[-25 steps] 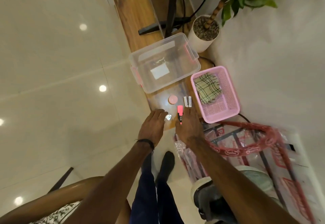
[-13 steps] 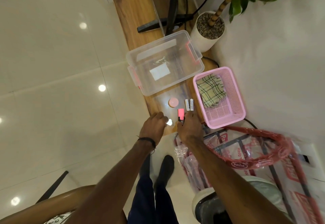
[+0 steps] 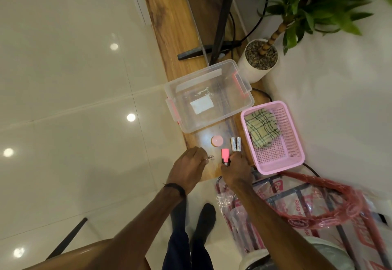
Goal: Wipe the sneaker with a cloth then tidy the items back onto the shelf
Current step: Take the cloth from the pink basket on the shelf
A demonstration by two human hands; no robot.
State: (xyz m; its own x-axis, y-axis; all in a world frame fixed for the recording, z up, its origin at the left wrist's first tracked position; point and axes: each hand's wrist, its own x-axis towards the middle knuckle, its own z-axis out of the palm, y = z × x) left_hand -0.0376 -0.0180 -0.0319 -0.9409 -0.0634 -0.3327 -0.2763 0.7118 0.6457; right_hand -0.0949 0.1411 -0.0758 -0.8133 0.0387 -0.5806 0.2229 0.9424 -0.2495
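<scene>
1. Moved since a second ago: left hand (image 3: 186, 169) has drawn back toward the near table edge and curled; a small shiny metal item (image 3: 209, 157) that lay bare on the wood beside the fingers now sits pinched at the fingertips.
2. Right hand (image 3: 236, 171): position on the near table edge little changed; fingers now curl round the lower end of the pink marker (image 3: 225, 156), the pink cap pointing away from the person.
3. Unmoved stock on the table (image 3: 169, 25): round pink lid (image 3: 217, 141); two batteries (image 3: 236, 143) side by side, just beyond the right fingertips; clear plastic bin (image 3: 209, 95), open, with a white label on its floor.
4. Cloth (image 3: 262, 128): checked, folded, lying in the far half of the pink basket (image 3: 273, 137), which stands at the right of the table against the wall.
5. Sneaker: not in view.
6. Shelf: none identifiable as such.
7. Reading: both hands are gathering small loose items, so this looks like the tidying stage; a likely destination is the bin or basket, though which cannot be told.
</scene>
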